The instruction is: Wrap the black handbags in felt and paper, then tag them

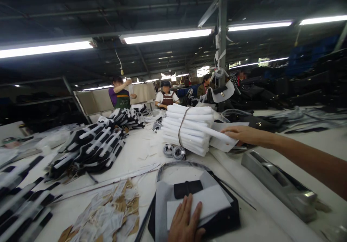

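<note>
My left hand [185,220] lies with its fingers spread on a white sheet [210,202]. Under that sheet is a black bag [227,220] with a grey inner face and a small dark strapped piece [188,189]. Out to the right, my right hand [238,133] is closed on the end of a white roll [217,133], which sticks out from a bundle of white rolls [168,124]. A dark cord [183,126] is tied round the bundle. Part of a white card [229,147] shows behind my right fingers, and I cannot tell whether they touch it.
A grey tape dispenser [279,184] stands to the right. Coiled grey straps [173,151] lie before the bundle. To the left are a heap of tags [108,213] and stacked black-and-white pieces [94,140]. Co-workers [120,93] are across the table [143,144].
</note>
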A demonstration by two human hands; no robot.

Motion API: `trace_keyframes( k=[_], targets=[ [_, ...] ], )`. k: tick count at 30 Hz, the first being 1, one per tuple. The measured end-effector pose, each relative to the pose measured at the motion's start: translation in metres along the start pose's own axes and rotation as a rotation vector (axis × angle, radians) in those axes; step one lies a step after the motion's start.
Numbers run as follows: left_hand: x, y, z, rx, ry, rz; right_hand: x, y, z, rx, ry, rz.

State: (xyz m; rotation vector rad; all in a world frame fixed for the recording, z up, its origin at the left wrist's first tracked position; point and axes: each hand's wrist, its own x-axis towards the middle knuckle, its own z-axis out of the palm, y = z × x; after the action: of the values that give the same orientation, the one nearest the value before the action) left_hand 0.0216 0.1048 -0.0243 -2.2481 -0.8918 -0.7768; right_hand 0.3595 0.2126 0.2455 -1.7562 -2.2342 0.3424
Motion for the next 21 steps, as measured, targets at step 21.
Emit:
trace_keyframes(
  k=[21],
  targets=[
    [0.012, 0.016, -0.033, -0.212, -0.316, -0.216, -0.023, -0.036, 0.148, 0.321, -0.018, -0.114]
  ],
)
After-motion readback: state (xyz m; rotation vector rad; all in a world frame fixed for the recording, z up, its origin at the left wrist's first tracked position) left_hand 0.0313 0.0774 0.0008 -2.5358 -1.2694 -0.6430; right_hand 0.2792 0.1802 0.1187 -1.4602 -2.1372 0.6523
